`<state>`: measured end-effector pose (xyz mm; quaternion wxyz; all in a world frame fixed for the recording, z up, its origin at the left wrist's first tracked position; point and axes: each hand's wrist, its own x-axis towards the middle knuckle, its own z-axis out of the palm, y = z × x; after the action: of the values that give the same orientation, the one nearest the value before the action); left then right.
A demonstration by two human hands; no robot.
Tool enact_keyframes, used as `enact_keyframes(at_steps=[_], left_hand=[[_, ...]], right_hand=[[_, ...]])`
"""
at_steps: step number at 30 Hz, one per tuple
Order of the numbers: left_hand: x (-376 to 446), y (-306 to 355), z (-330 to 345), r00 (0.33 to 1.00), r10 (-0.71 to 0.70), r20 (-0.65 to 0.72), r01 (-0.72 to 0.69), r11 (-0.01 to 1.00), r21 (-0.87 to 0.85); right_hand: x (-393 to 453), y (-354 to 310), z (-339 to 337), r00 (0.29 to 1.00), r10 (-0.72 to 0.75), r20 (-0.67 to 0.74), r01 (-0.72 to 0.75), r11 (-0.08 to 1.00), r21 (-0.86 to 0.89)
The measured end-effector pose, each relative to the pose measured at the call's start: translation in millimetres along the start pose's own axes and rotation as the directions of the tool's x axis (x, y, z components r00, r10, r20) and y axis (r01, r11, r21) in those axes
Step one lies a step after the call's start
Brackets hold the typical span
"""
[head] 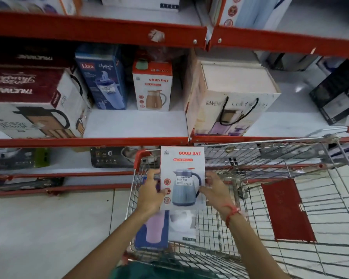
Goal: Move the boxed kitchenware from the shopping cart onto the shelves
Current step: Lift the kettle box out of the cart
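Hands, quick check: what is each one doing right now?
Left hand: closed on the left edge of the Good Day jug box.
Right hand: closed on the same box's right edge.

Before you, a red-edged middle shelf (135,125) carries boxed kitchenware: stacked Trueware carafe boxes (32,101) at left, a blue Liza Hydrate Pro bottle box (101,77), a Good Day jug box (152,85) upright beside it, and a large white box with cord handles (230,101) right. Bare shelf lies in front of the two smaller boxes.
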<state>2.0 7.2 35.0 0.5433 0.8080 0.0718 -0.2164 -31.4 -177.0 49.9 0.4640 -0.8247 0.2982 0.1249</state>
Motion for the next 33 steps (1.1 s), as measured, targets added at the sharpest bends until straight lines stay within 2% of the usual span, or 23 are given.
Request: enact_keyframes(at_steps=[5, 9, 14, 22, 29, 33], left_hand=[[11.9, 23.3, -47.5, 0.971, 0.170, -0.170, -0.171, 0.985, 0.009], [43.5, 55.5, -80.3, 0.869, 0.377, -0.321, -0.323, 0.923, 0.210], [100.2, 92.5, -96.3, 0.818, 0.408, -0.406, -0.301, 0.905, 0.302], [157.0, 82.2, -87.1, 0.887, 0.305, -0.346, -0.224, 0.941, 0.255], [178.3, 60.6, -90.6, 0.913, 0.315, -0.259, -0.270, 0.943, 0.197], [156.1, 16.6, -81.5, 0.869, 0.335, -0.364, -0.272, 0.938, 0.212]], right_hand=[[-0.3, -52.3, 9.9, 0.962, -0.239, -0.132, 0.243, 0.970, 0.017], [25.4, -102.7, 18.8, 0.862, -0.431, -0.266, 0.414, 0.902, -0.120], [85.3, -155.6, 41.2, 0.838, -0.447, -0.312, 0.406, 0.894, -0.188], [143.0, -148.0, 62.9, 0.861, -0.393, -0.322, 0.265, 0.888, -0.375], [156.9, -141.1, 64.5, 0.877, -0.408, -0.253, 0.309, 0.884, -0.351], [136.0, -96.9, 81.7, 0.814, -0.482, -0.326, 0.401, 0.870, -0.286]])
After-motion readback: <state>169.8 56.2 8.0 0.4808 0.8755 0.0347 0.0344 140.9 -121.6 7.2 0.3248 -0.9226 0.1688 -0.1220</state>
